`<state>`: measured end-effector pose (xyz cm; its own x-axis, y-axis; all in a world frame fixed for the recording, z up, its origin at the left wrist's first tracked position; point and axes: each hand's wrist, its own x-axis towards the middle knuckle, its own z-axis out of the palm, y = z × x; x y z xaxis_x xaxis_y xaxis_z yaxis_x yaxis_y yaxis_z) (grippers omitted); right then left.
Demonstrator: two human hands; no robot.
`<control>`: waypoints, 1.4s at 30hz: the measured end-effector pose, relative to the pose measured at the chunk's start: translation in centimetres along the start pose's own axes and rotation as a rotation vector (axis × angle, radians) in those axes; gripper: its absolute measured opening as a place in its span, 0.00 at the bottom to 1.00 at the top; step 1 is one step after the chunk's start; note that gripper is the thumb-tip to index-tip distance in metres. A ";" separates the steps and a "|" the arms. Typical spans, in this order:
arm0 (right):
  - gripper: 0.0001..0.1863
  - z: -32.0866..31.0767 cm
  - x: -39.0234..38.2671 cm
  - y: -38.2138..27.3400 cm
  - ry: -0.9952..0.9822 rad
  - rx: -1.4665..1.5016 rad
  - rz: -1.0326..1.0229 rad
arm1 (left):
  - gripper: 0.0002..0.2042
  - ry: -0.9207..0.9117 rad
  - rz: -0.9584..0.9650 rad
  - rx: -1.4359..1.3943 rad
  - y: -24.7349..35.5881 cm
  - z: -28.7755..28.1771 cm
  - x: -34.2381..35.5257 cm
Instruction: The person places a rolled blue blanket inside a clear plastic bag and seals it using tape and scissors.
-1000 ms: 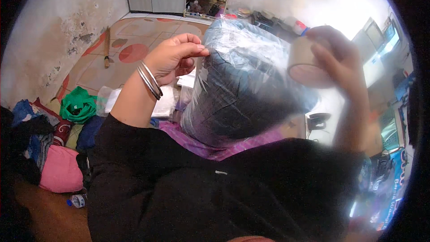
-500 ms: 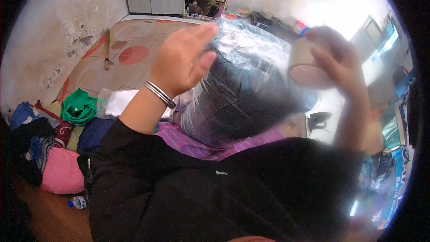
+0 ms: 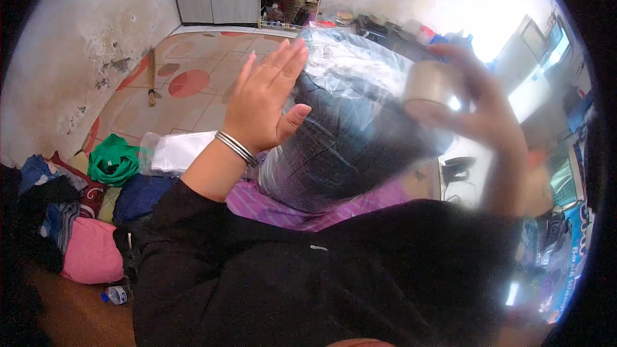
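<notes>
A big clear plastic bag [image 3: 340, 135] stuffed with dark folded clothing, some of it denim-like, stands tilted in front of me. My left hand [image 3: 267, 96] lies flat against the bag's upper left side, fingers stretched out and thumb apart; silver bangles ring the wrist. At the bag's right side, my right hand [image 3: 482, 93] is closed around a wide roll of packing tape [image 3: 427, 90]. Motion blurs this hand slightly. Whether a strip of tape runs from the roll to the bag, I cannot make out.
Beneath the bag is a purple patterned cloth [image 3: 250, 199]. On the left lie a green cloth bundle [image 3: 114, 159], a pink folded garment [image 3: 93, 250], white plastic packets [image 3: 183, 151] and a small bottle [image 3: 116, 295]. An iron [image 3: 457, 168] stands at right; a rack [image 3: 289, 9] is far back.
My left hand's fingers have spread and straightened against the bag. The tape roll in my right hand has shifted a little left and turned.
</notes>
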<state>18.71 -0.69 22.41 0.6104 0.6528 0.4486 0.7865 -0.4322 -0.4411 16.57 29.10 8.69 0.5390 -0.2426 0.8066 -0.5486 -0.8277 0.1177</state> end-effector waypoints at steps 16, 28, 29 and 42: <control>0.37 0.9 -0.5 2.0 0.047 0.025 0.101 | 0.28 0.185 -0.007 -0.003 -1.5 -0.2 -0.6; 0.30 0.0 -1.1 3.1 0.256 0.133 0.086 | 0.25 -0.069 0.147 -0.103 0.4 -0.3 2.9; 0.29 -0.8 -0.9 2.6 0.246 0.067 0.053 | 0.24 -0.077 0.156 -0.103 0.6 -0.4 3.1; 0.34 -4.3 -3.2 1.8 0.142 -0.320 0.055 | 0.17 -0.054 0.221 0.029 2.1 -0.4 3.2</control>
<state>18.54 -6.24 23.51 0.6421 0.5395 0.5446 0.7279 -0.6520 -0.2123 16.90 26.74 11.74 0.4416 -0.4463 0.7784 -0.6394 -0.7651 -0.0759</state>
